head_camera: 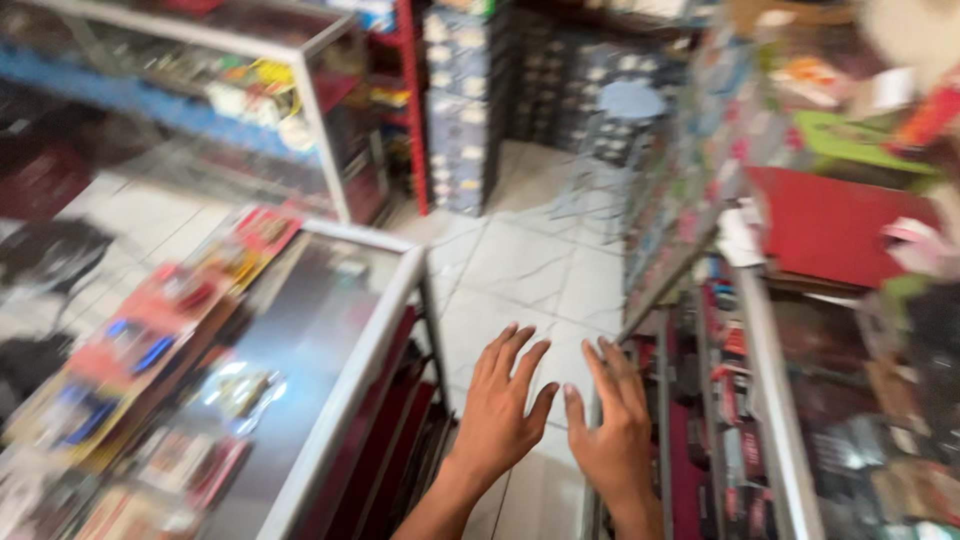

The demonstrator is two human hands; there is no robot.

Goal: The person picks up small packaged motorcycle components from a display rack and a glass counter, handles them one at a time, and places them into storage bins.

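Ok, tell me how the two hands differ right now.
The left hand hangs over the bare tiled floor of the aisle, while the right hand sits against the metal edge of the right-hand display case. The left hand's fingers tilt rightward, the right hand's leftward. Both are open, palms down and empty.
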